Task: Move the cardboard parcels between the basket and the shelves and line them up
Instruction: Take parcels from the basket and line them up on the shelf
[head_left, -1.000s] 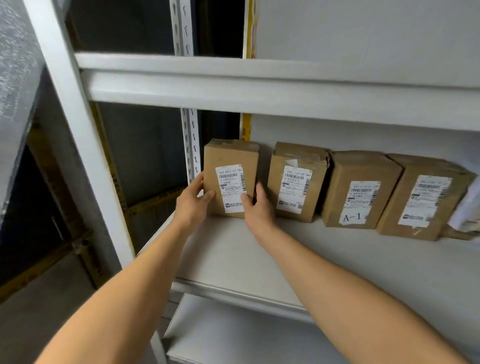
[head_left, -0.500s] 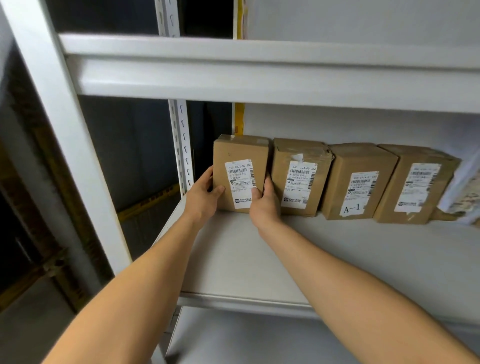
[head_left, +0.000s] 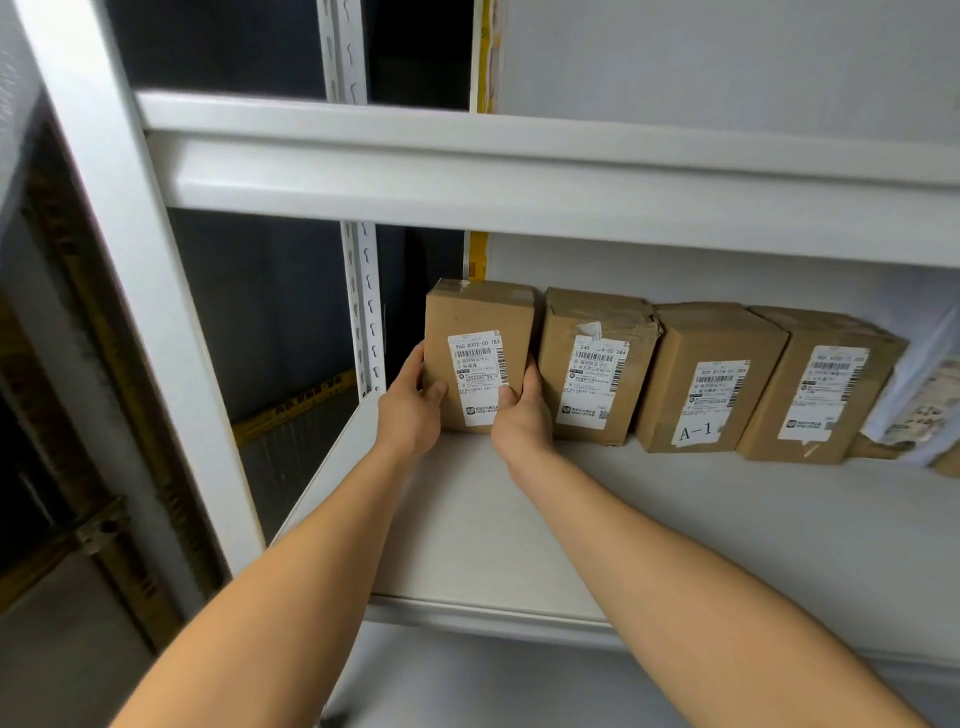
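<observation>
Several brown cardboard parcels with white labels stand in a row at the back of a white shelf (head_left: 597, 525). The leftmost parcel (head_left: 470, 322) stands upright, and both my hands hold it. My left hand (head_left: 413, 410) grips its left edge, thumb on the front face. My right hand (head_left: 521, 415) grips its right edge, fingers in the narrow gap to the second parcel (head_left: 597, 332). Further right stand the parcel marked A-1 (head_left: 711, 384) and a fourth parcel (head_left: 826, 395). No basket is in view.
A white upright post (head_left: 130, 291) rises at the left and a shelf beam (head_left: 519, 176) crosses above the parcels. At the far right lie a pale bag (head_left: 919, 395) and another item's edge. The shelf's front part is bare.
Both hands have slid the leftmost parcel right, closing most of its gap to the second parcel. The view has shifted a little.
</observation>
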